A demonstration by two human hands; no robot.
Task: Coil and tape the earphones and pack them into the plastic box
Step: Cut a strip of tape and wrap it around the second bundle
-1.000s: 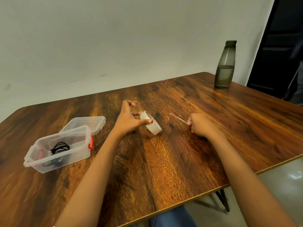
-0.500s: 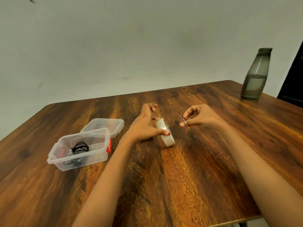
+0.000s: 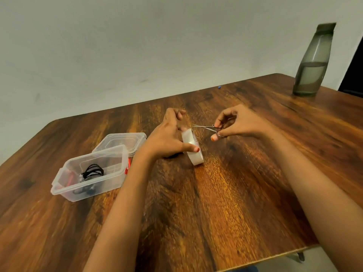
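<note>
My left hand (image 3: 169, 136) holds a roll of clear tape (image 3: 191, 147) upright on its edge on the table, thumb on its near side and fingers behind it. My right hand (image 3: 234, 123) grips small metal scissors (image 3: 208, 127) by the handles, blades pointing left toward the top of the roll. An open clear plastic box (image 3: 88, 174) stands at the left with coiled black earphones (image 3: 93, 171) inside.
The box's clear lid (image 3: 119, 140) lies just behind the box. A grey water bottle (image 3: 312, 61) stands at the table's far right corner. A tiny blue speck (image 3: 219, 87) lies near the far edge. The wooden table (image 3: 196, 213) ends close to me at the lower right.
My right hand has lifted off the table and opened its fingers into the scissor handles, bringing the blades closer to the tape roll. The left hand keeps its hold on the roll.
</note>
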